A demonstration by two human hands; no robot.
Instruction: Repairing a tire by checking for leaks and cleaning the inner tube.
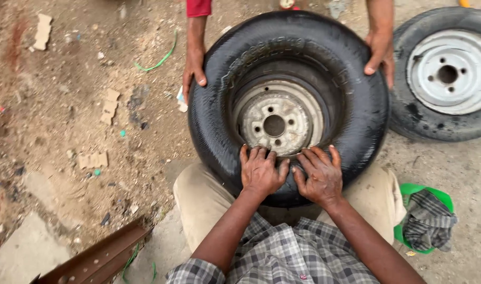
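A black tyre (356, 110) on a dirty grey steel rim (274, 123) lies in front of me, its near side resting against my knees. My left hand (260, 169) and my right hand (319, 176) press side by side, fingers spread, on the tyre's near inner edge next to the rim. Another person across from me holds the tyre's far edge with one hand (194, 68) on the left and one hand (380, 52) on the right.
A second tyre on a light grey rim (448, 71) lies at the right. A green bowl (409, 192) holding a checked cloth (429, 221) sits by my right knee. A rusty metal beam (98, 257) lies lower left. Cardboard scraps (110, 105) litter the dirt.
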